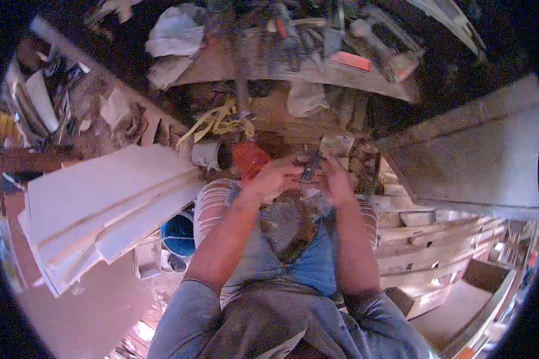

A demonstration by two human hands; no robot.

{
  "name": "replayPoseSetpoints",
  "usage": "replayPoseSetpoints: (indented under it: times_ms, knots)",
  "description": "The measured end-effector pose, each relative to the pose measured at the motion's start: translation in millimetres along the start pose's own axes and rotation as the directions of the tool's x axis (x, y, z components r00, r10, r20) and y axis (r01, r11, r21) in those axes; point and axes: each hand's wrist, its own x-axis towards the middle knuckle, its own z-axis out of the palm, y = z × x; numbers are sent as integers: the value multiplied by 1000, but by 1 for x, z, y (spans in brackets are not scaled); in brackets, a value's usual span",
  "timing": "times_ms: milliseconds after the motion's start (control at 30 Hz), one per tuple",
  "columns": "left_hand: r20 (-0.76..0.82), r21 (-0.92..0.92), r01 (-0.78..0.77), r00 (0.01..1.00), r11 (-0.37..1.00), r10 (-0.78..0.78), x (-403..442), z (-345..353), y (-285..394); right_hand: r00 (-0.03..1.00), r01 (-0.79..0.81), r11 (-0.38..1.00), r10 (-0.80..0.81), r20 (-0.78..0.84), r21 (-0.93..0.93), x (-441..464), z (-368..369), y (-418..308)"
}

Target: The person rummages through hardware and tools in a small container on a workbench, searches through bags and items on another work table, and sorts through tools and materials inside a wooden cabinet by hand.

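Observation:
Both hands are together in front of my lap, around a small dark object [309, 169] that is too blurred to name. My left hand [283, 173] has its fingers closed on the object's left side. On the other side, my right hand [336, 179] holds it with bent fingers. A red cloth or bag [250, 160] lies just left of my left hand. Below the hands, a dark greyish thing [287, 224] rests between my legs; what it is cannot be made out.
White boards [114, 197] are stacked at the left, above a blue bucket [178, 234]. A white container [206, 154] stands by yellow strips [215, 124]. A cluttered bench [371, 84] spans the top. A large panel [479, 155] and wooden drawers [437, 251] are at the right.

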Motion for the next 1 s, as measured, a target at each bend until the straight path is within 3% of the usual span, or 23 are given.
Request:
replayPoseSetpoints:
  times_ms: [67, 133, 200, 300, 400, 500, 600, 700, 767, 833, 900, 967, 1000]
  knots:
    - [32, -19, 24, 999, 1000, -23, 4, 1, -2, 999, -17, 987, 24, -38, 160, -19, 17, -9]
    - [25, -1, 56, 998, 998, -56, 4, 6, -3, 980, 195, 980, -193, 51, -34, -20, 12, 4]
    - [-19, 65, 95, 995, 993, -94, -2, 27, 6, 970, 1, 989, -37, 242, 149, -19, 13, -4]
    - [-143, 278, 50, 990, 959, -10, -7, 45, 0, 959, 265, 928, -225, 173, -262, -18, 14, 13]
    - [-227, 647, 128, 973, 752, 30, -8, 56, -2, 968, 228, 640, -229, 101, -734, -39, 24, 0]
    - [-176, 787, 127, 984, 603, 22, -4, 33, -10, 959, 275, 616, -225, 170, -738, -66, 34, -28]
    - [-289, 899, 271, 957, 345, 1, -6, 29, -6, 941, 321, 646, -299, 157, -693, -59, 33, -17]
    - [-210, 829, 162, 977, 535, 29, -2, -13, -21, 891, 375, 560, -439, 119, -739, -67, 36, -15]
    - [-145, 616, 121, 989, 779, -39, -1, 8, -15, 792, 506, 423, -573, 211, -751, -49, 35, 3]
    - [-111, 467, 105, 992, 878, -60, -1, 28, -7, 684, 600, 322, -681, 261, -732, -40, 34, 15]
    - [-122, 442, 102, 991, 891, -53, -2, 33, -4, 578, 671, 269, -773, 261, -691, -42, 36, 16]
    - [-98, 751, 78, 995, 656, -7, -3, 33, 2, 745, 584, 500, -642, 178, -639, -61, 37, 4]
    - [-110, 757, 95, 994, 646, -17, -3, 33, 3, 816, 521, 604, -560, 143, -604, -70, 38, -3]
